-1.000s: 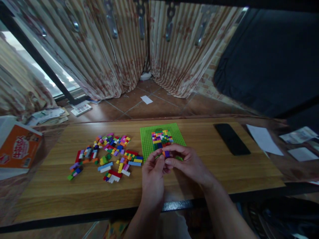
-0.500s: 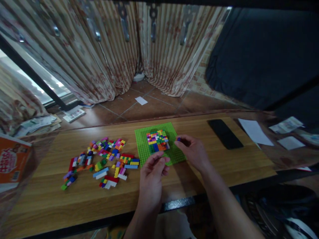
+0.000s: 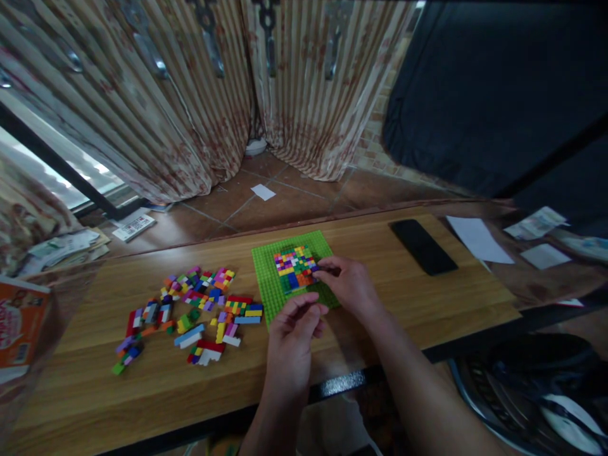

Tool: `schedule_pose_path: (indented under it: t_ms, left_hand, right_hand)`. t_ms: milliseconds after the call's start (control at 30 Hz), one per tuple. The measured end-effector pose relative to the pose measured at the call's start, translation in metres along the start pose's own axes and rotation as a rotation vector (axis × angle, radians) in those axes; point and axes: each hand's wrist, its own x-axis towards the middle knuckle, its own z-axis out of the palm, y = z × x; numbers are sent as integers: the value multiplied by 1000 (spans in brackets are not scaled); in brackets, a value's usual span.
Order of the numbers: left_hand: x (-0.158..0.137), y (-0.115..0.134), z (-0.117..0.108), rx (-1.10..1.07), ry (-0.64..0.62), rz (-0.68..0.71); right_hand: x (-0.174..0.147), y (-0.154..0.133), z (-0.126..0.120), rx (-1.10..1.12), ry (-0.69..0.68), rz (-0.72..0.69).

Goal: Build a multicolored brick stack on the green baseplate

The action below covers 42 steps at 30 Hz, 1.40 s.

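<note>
A multicoloured block of toy building bricks stands on a green studded baseplate. My right hand is at the block's right side, thumb and forefinger pinching a small dark purple brick against or right beside its edge; which of the two I cannot tell. My left hand hovers at the baseplate's front edge, fingers curled and thumb tip close to the forefinger. Whatever it may hold is hidden. Loose and joined bricks in many colours lie in a spread pile left of the baseplate.
The wooden table carries a black phone-like slab at the right. Beyond its right edge lie white papers. An orange box stands off the left end. Striped curtains hang behind.
My right hand has moved left with the purple brick, from beside the block to its right edge. My left hand has stayed nearly in place. The whole view has shifted slightly.
</note>
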Motion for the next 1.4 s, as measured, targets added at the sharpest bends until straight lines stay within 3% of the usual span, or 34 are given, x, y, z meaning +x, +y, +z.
schedule_pose_path:
  t_ms: [633, 1400]
  left_hand:
    - [-1, 1, -2, 9, -22, -26]
    - [-5, 0, 0, -10, -47, -19]
  right_hand:
    - [5, 18, 4, 249, -54, 80]
    - [9, 9, 7, 104, -62, 150]
